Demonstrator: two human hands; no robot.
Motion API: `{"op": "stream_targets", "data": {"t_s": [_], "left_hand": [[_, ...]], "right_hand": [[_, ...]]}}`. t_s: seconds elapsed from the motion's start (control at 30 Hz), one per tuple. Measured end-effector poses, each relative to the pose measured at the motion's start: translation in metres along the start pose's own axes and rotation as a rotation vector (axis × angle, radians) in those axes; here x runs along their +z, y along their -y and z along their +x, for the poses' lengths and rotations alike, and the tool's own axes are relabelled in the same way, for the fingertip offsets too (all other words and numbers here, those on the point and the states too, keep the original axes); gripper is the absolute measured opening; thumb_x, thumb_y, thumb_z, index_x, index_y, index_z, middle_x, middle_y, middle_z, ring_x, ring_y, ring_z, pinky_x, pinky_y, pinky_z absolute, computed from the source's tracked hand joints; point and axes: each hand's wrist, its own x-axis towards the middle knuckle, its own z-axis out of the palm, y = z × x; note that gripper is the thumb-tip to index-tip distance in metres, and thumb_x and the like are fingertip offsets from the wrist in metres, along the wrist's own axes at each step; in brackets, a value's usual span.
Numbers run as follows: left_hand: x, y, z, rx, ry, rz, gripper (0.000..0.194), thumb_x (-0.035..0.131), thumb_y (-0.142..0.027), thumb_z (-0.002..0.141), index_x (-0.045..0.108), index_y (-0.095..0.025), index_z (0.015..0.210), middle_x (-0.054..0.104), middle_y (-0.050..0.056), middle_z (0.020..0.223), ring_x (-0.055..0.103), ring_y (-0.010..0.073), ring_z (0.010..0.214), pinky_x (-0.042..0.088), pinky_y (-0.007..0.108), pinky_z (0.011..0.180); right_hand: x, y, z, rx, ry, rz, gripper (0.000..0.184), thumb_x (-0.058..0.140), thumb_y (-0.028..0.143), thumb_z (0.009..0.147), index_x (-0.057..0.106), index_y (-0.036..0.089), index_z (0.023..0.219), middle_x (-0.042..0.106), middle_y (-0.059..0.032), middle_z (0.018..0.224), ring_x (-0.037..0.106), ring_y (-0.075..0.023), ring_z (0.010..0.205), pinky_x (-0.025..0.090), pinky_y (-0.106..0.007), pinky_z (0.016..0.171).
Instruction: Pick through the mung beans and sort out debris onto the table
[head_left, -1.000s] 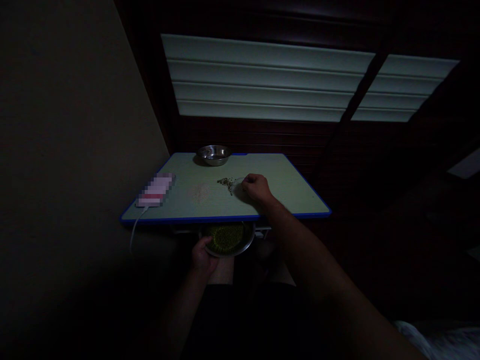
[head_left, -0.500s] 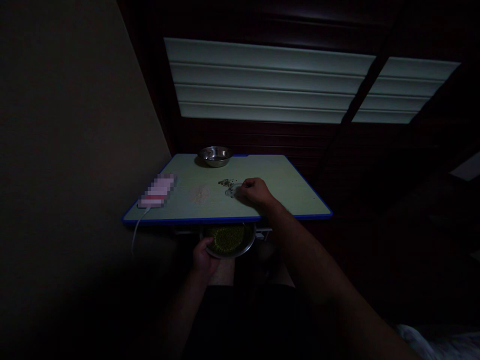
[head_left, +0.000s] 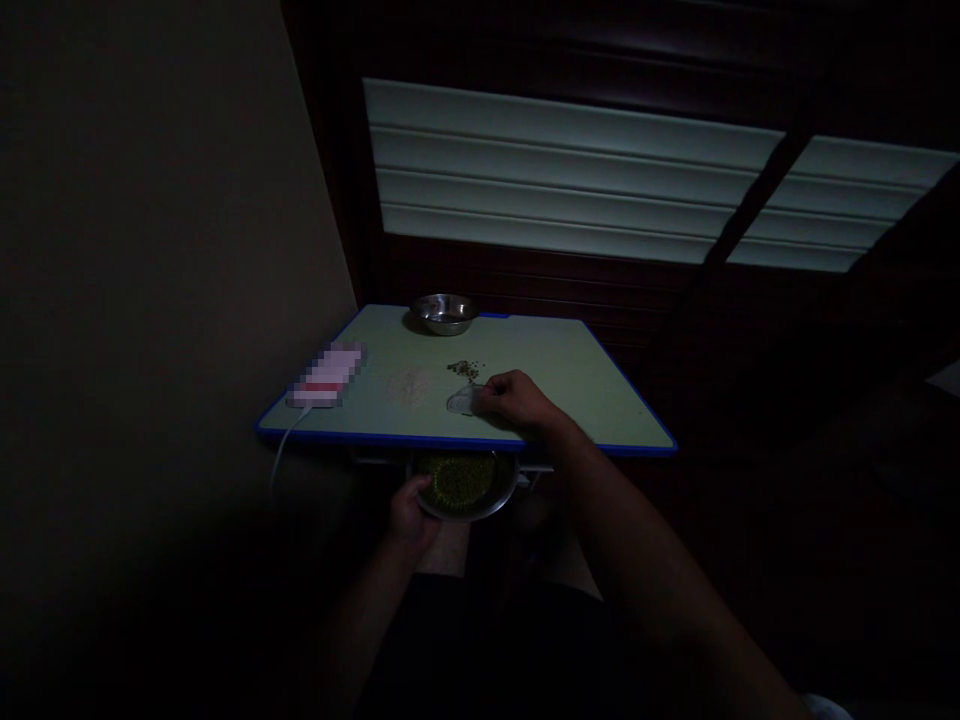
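Observation:
My left hand (head_left: pixel 411 515) grips the left rim of a metal bowl (head_left: pixel 501 505), thumb on top, below the table's front edge. Small green beans (head_left: pixel 459 480), which look like mung beans, lie in this bowl. Over the tabletop my right hand (head_left: pixel 517 398) is closed on a clear, rounded plastic piece (head_left: pixel 463 401); its exact kind is hard to make out in the dim light. The piece is low at the tabletop, just in front of a small scatter of dark beans (head_left: pixel 463 369). To its left lies a patch of pale grains (head_left: pixel 409 386).
A second metal bowl (head_left: pixel 444 316) stands at the back of the blue-edged table (head_left: pixel 585 400). At the left lies a blurred phone-like device (head_left: pixel 328 376) with a white cable (head_left: pixel 279 455) hanging over the edge. Behind the table is a dark slatted panel (head_left: pixel 555 170).
My right hand has drawn the clear piece a little toward the table's front edge, away from the scattered beans. The left hand still holds the bowl. The whole view has shifted slightly.

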Motion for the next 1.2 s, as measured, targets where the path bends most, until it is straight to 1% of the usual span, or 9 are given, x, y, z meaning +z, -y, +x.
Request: {"op": "stream_targets", "data": {"t_s": [0.13, 0.2, 0.37, 0.53, 0.67, 0.8, 1.03, 1.1, 1.2], "left_hand": [[0.004, -0.001, -0.003, -0.005, -0.023, 0.013, 0.03, 0.058, -0.013, 0.063, 0.074, -0.013, 0.088, 0.076, 0.01, 0.077, 0.072, 0.03, 0.087, 0.056, 0.047, 0.088], [0.005, -0.001, -0.004, 0.0, -0.041, 0.019, 0.031, 0.058, -0.012, 0.063, 0.074, -0.013, 0.089, 0.075, 0.009, 0.076, 0.072, 0.03, 0.087, 0.055, 0.047, 0.089], [0.008, -0.001, -0.006, 0.019, -0.04, 0.028, 0.037, 0.058, -0.012, 0.063, 0.073, -0.014, 0.097, 0.076, 0.009, 0.077, 0.072, 0.03, 0.086, 0.055, 0.048, 0.088], [0.008, -0.001, -0.007, 0.0, -0.04, 0.023, 0.041, 0.057, -0.012, 0.063, 0.072, -0.012, 0.102, 0.076, 0.009, 0.077, 0.072, 0.0287, 0.081, 0.057, 0.046, 0.085], [0.007, -0.001, -0.005, -0.001, -0.024, 0.029, 0.039, 0.058, -0.012, 0.063, 0.072, -0.011, 0.099, 0.076, 0.01, 0.078, 0.072, 0.028, 0.078, 0.057, 0.045, 0.083], [0.005, 0.0, -0.004, 0.011, -0.018, 0.032, 0.038, 0.059, -0.013, 0.061, 0.072, -0.01, 0.097, 0.076, 0.011, 0.078, 0.072, 0.029, 0.08, 0.057, 0.045, 0.084], [0.002, -0.001, -0.003, -0.041, 0.023, 0.034, 0.04, 0.057, -0.015, 0.062, 0.072, -0.011, 0.1, 0.076, 0.011, 0.083, 0.071, 0.0307, 0.087, 0.056, 0.047, 0.086], [0.003, -0.001, -0.003, -0.033, 0.006, 0.037, 0.04, 0.057, -0.015, 0.062, 0.072, -0.011, 0.099, 0.076, 0.011, 0.081, 0.072, 0.0301, 0.086, 0.056, 0.047, 0.085], [0.004, -0.001, -0.004, -0.01, -0.031, 0.034, 0.038, 0.058, -0.013, 0.062, 0.073, -0.011, 0.097, 0.075, 0.01, 0.077, 0.072, 0.0288, 0.08, 0.057, 0.045, 0.083]], "right_hand": [[0.002, 0.01, -0.009, -0.008, 0.066, -0.01, 0.016, 0.064, 0.03, 0.062, 0.063, 0.014, 0.064, 0.053, 0.0038, 0.052, 0.044, -0.0079, 0.048, 0.034, -0.021, 0.049], [0.003, 0.014, -0.013, -0.012, 0.09, -0.038, 0.015, 0.063, 0.029, 0.062, 0.063, 0.014, 0.063, 0.054, 0.0035, 0.053, 0.044, -0.0081, 0.05, 0.035, -0.021, 0.051], [0.008, 0.016, -0.02, -0.041, 0.136, -0.063, 0.014, 0.06, 0.028, 0.062, 0.062, 0.014, 0.064, 0.054, 0.0036, 0.057, 0.045, -0.0081, 0.054, 0.035, -0.021, 0.054], [0.011, 0.015, -0.024, -0.075, 0.122, -0.017, 0.013, 0.058, 0.027, 0.061, 0.06, 0.014, 0.063, 0.054, 0.0035, 0.059, 0.045, -0.0085, 0.057, 0.037, -0.021, 0.058], [0.011, 0.015, -0.025, -0.076, 0.12, 0.005, 0.013, 0.058, 0.028, 0.061, 0.06, 0.015, 0.063, 0.054, 0.0032, 0.059, 0.045, -0.009, 0.058, 0.037, -0.022, 0.058], [0.011, 0.016, -0.027, -0.08, 0.117, 0.01, 0.013, 0.059, 0.027, 0.061, 0.061, 0.015, 0.063, 0.055, 0.0028, 0.06, 0.045, -0.0092, 0.058, 0.037, -0.022, 0.058], [0.01, 0.015, -0.026, -0.089, 0.121, 0.047, 0.015, 0.061, 0.03, 0.062, 0.06, 0.015, 0.063, 0.054, 0.0033, 0.059, 0.045, -0.0089, 0.058, 0.037, -0.022, 0.057], [0.008, 0.014, -0.022, -0.065, 0.095, 0.081, 0.017, 0.061, 0.031, 0.062, 0.06, 0.015, 0.065, 0.055, 0.003, 0.059, 0.045, -0.0089, 0.056, 0.036, -0.022, 0.055], [0.0, 0.016, -0.011, -0.013, -0.01, 0.148, 0.016, 0.062, 0.031, 0.063, 0.059, 0.016, 0.067, 0.055, 0.003, 0.057, 0.046, -0.009, 0.052, 0.035, -0.021, 0.05]]}}
